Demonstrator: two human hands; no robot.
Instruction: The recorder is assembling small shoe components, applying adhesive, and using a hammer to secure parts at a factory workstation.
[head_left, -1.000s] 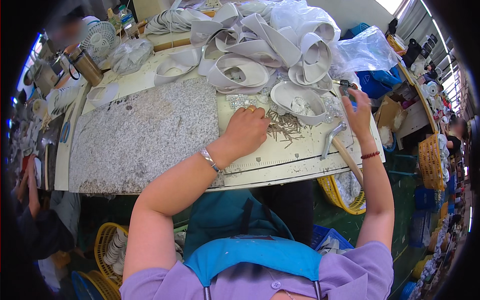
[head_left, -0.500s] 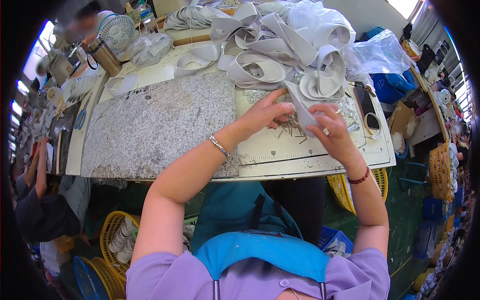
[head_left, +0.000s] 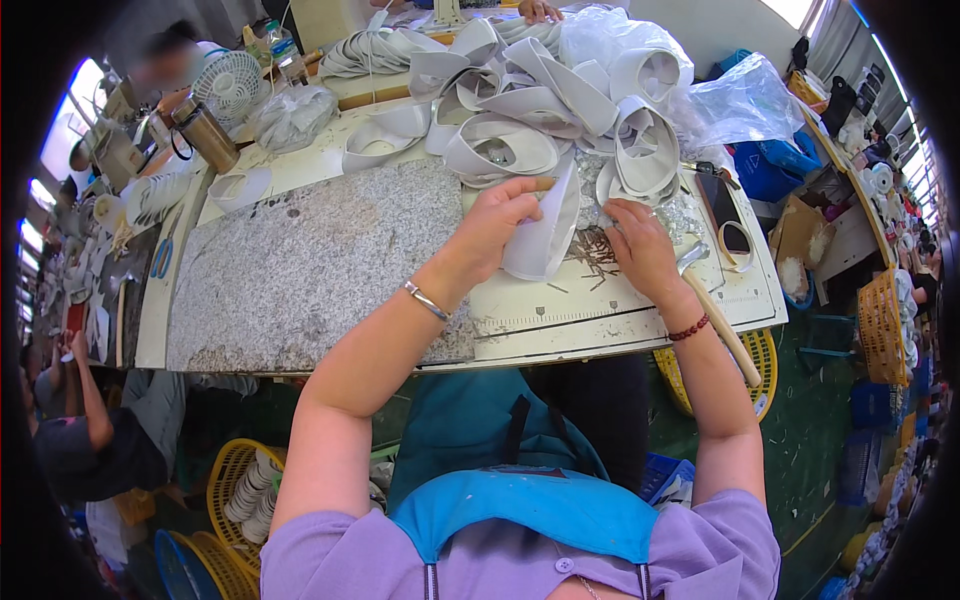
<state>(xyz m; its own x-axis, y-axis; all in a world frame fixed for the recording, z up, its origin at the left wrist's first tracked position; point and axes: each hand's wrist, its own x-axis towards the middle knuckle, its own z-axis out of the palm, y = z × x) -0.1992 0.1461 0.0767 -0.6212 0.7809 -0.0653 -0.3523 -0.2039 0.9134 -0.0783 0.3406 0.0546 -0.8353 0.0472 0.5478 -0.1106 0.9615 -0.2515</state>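
Observation:
My left hand is closed on a white curved band, gripping its left edge and standing it up over the table. Just right of it, my right hand reaches down with bent fingers, the thumb and fingertips a little apart. Nothing shows between them. Beside the right fingertips lies a pile of thin brown strips, with small clear pieces behind it. A hammer with a wooden handle lies right of my right wrist, its handle partly behind the forearm.
A speckled stone slab covers the table's left part. White bands are heaped at the back beside clear plastic bags. A phone and tape roll lie at right. Another person's hand shows behind the heap.
The white band has passed from between both hands to my left hand alone, shifting left. My right hand has let go and lowered beside the brown strips. The hammer's handle has come into view.

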